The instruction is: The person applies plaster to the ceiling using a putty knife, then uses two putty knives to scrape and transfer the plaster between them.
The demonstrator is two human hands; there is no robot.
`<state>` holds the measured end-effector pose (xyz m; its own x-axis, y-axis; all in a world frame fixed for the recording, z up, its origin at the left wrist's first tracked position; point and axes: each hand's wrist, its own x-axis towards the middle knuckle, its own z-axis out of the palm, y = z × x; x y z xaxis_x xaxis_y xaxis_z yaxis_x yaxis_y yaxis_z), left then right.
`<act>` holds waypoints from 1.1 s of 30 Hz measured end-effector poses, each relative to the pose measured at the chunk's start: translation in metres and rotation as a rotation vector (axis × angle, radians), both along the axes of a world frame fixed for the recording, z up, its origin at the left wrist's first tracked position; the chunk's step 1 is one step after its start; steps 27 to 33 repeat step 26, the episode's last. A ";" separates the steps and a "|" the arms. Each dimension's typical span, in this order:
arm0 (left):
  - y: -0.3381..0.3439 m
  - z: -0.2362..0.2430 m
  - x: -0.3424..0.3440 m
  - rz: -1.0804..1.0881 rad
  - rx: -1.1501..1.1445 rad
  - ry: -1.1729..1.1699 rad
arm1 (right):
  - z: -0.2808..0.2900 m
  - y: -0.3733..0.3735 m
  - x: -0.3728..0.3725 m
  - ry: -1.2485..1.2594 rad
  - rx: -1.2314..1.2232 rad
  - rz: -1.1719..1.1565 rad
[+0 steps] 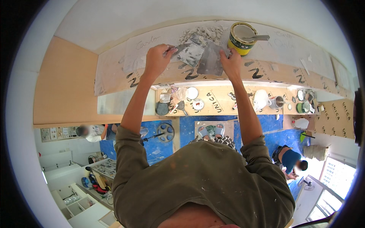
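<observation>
My right hand (231, 64) pinches the edge of a dark grey flat sheet (211, 60), which looks like sandpaper. My left hand (157, 59) is closed on a thin grey piece (181, 48) whose kind I cannot make out. Between the hands lies another grey sheet smeared with white (193, 54), partly overlapped by the dark one. Behind them is a heap of pale crumbled material (205, 33). Just beyond my right hand stands an open yellow and black can (240, 45), with a putty knife (258, 38) lying across its top.
The paper-covered shelf (144, 43) runs below the ceiling. Beneath it, a lower counter (216, 100) bears tubs, cans and tools. My feet are on a board (209, 123) above a blue-covered floor (156, 150). One person (289, 157) bends at right; another (93, 133) is at left.
</observation>
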<state>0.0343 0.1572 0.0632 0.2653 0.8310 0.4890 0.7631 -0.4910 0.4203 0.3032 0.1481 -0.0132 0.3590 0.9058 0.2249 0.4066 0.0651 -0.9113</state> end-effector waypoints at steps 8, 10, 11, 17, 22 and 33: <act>-0.032 -0.009 -0.013 -0.114 0.660 0.504 | 0.001 -0.036 0.005 0.040 0.048 -0.047; -0.042 -0.006 -0.014 -0.135 0.700 0.492 | 0.006 -0.042 0.016 0.066 0.150 0.041; -0.046 -0.004 -0.017 -0.156 0.721 0.484 | 0.009 -0.044 0.021 0.079 0.200 0.084; -0.089 0.012 -0.008 -0.319 0.661 0.268 | 0.087 -0.049 0.042 0.125 0.211 0.458; -0.124 0.029 0.011 -0.359 0.184 -0.017 | 0.103 -0.047 0.045 0.054 0.170 0.538; -0.136 0.029 0.014 -0.472 -0.138 -0.318 | 0.095 -0.044 0.046 0.116 0.165 0.537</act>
